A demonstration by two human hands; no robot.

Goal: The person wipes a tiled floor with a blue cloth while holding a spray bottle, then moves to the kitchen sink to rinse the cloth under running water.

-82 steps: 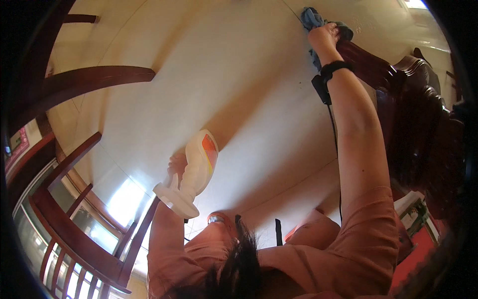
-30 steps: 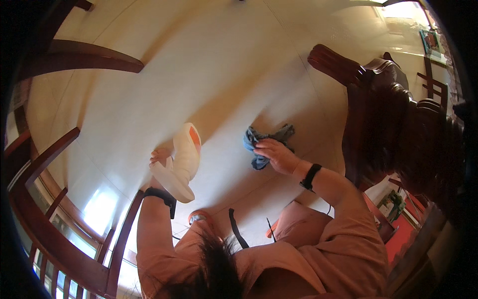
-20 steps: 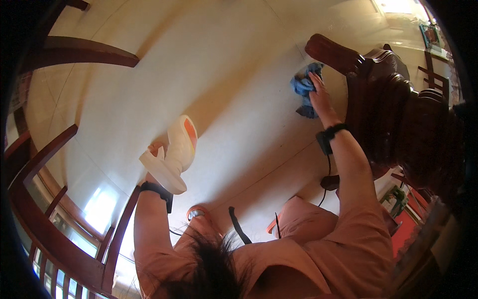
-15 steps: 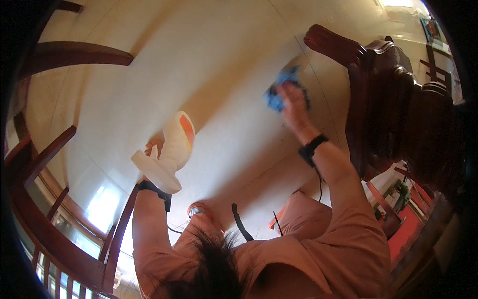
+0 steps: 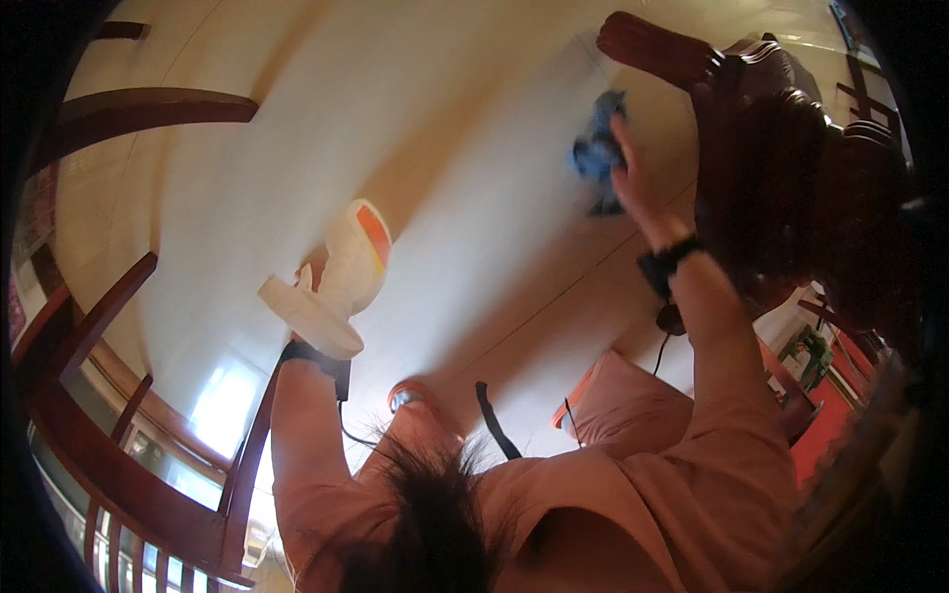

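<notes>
- We see the left hand (image 5: 315,265) with its fingers wrapped around the neck of a white spray bottle (image 5: 358,262).
- From those fingers, we see the bottle's long axis slant: head lower left, orange-labelled body upper right.
- We find the blue cloth (image 5: 598,150) on the floor (image 5: 474,198), under the right hand's (image 5: 641,188) extended fingers; blur hides whether they grip.
- We see its length run roughly up-down in view, beside those fingertips.

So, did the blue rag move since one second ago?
Yes: the blue rag has moved forward and right, closer to the dark wooden furniture foot.
</notes>
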